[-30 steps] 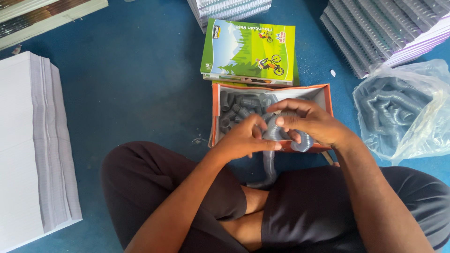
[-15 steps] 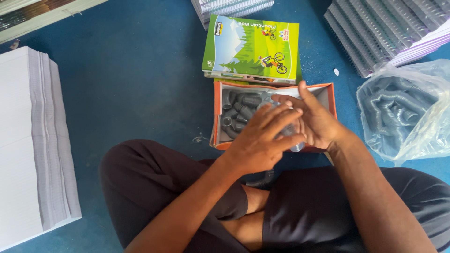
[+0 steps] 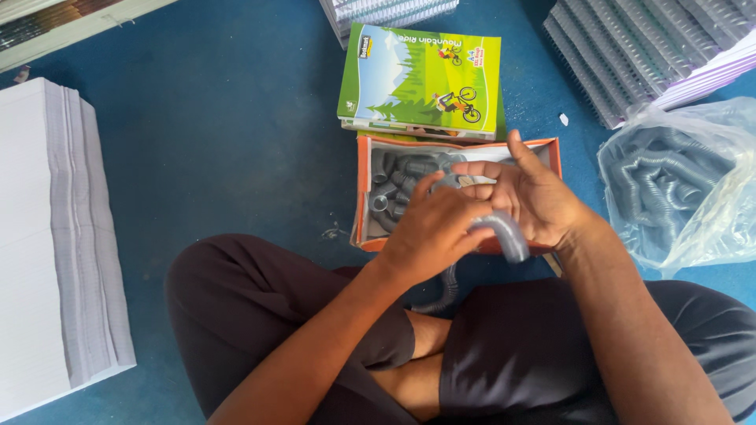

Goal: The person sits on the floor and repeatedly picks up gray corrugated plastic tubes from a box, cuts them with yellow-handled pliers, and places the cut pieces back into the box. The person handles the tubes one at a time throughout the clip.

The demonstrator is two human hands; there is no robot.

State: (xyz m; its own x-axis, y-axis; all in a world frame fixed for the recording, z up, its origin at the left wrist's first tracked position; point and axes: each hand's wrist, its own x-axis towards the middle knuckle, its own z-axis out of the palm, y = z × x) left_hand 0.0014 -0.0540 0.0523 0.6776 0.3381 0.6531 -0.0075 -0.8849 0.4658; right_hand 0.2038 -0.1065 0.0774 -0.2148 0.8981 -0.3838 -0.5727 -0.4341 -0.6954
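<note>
My left hand (image 3: 431, 228) and my right hand (image 3: 529, 197) meet over an orange cardboard box (image 3: 362, 193), both gripping a grey spiral binding coil (image 3: 508, 233). The coil bends between my palms and its tail hangs down toward my crossed legs (image 3: 449, 293). Several more grey coils (image 3: 398, 181) lie inside the box. My right fingers are spread, the left ones curl round the coil.
A green-covered notebook stack (image 3: 421, 79) lies just beyond the box. A clear plastic bag of coils (image 3: 677, 189) sits at right, spiral-bound notebook stacks (image 3: 630, 47) behind it. A tall pile of white paper (image 3: 55, 236) stands at left on the blue floor.
My hands have shifted over the box and twisted the coil; my right fingers have spread open while the left hand slid across it.
</note>
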